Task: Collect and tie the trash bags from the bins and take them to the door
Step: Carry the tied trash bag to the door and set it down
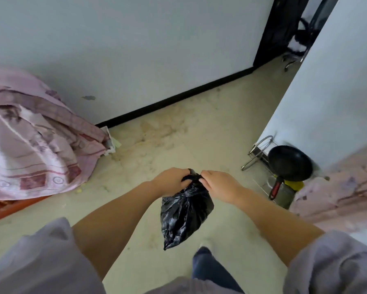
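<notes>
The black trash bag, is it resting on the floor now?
No, the black trash bag hangs in the air, held at its top by the left hand and right hand.

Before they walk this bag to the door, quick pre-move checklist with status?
1. Left hand grips the neck of the black trash bag: ok.
2. Right hand grips the neck too: ok.
3. Knot finished: cannot tell, the fingers hide it.
4. Bag hangs off the floor, no tear or spill visible on the side shown: ok.
5. Path ahead along the wall toward the dark doorway: ok; the frying pan and wire rack stand at the right edge.
6. Pink bedding spills onto the floor at left, off the path: ok.
</notes>
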`<state>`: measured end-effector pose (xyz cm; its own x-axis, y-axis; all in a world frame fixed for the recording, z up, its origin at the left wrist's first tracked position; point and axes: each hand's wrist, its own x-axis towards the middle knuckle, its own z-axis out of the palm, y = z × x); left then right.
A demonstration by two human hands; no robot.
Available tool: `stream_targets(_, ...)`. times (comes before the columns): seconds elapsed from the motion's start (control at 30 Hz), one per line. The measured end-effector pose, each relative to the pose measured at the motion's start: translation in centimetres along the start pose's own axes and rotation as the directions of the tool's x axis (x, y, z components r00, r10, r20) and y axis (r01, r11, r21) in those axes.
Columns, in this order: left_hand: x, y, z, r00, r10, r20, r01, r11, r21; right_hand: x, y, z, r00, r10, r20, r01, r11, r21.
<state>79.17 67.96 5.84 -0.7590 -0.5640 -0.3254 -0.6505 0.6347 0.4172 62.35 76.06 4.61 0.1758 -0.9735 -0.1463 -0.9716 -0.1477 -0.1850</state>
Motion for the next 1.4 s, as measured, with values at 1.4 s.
stream_targets(1.4,102.4,-5.9,-40.9,0.937,0.299,0.180,-0.326,0.934,0.144,62.5,78.0,-23.9,0.919,0.394,-0.012,-0.392,0.918,0.063)
